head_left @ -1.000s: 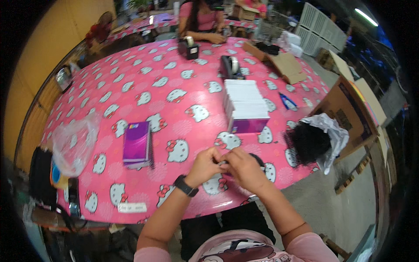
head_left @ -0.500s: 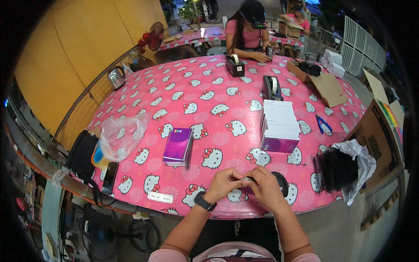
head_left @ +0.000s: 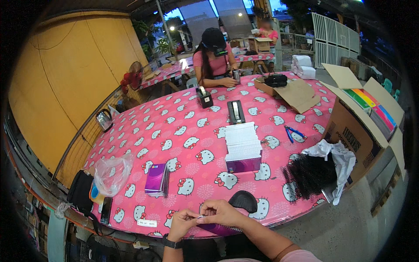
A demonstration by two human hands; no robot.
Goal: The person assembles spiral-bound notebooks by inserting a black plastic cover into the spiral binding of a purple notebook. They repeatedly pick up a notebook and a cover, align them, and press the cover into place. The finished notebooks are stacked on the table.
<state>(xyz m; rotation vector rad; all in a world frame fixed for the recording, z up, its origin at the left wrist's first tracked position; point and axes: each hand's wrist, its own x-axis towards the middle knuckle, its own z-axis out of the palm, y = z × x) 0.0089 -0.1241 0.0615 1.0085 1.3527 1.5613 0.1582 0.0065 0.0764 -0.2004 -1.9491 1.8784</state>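
At the table's near edge, a purple spiral notebook (head_left: pixel 221 229) lies under my hands, partly hidden by them. My left hand (head_left: pixel 182 223) is closed, its thumb and fingers pinching at the notebook's left end. My right hand (head_left: pixel 221 213) is also closed and meets it fingertip to fingertip there. A small pale bit shows between the fingertips, too small to make out. Just beyond my right hand sits a black rounded object (head_left: pixel 243 201). A small stack of purple spiral notebooks (head_left: pixel 156 179) lies to the left, and a long row of notebooks (head_left: pixel 243 146) stands farther off.
On the right are black spiral coils (head_left: pixel 301 177), crumpled white wrapping (head_left: pixel 342 161), blue-handled pliers (head_left: pixel 293 133) and an open carton (head_left: pixel 355 139). Two tape dispensers (head_left: pixel 235 112) stand beyond the row. Leftward lie a plastic bag (head_left: pixel 113 174) and a phone (head_left: pixel 106 211). A co-worker (head_left: pixel 214 59) sits across the table.
The view has swung up and to the right, so the table's things appear farther left. My hands stay pinched together, and more of the purple notebook shows beneath them.
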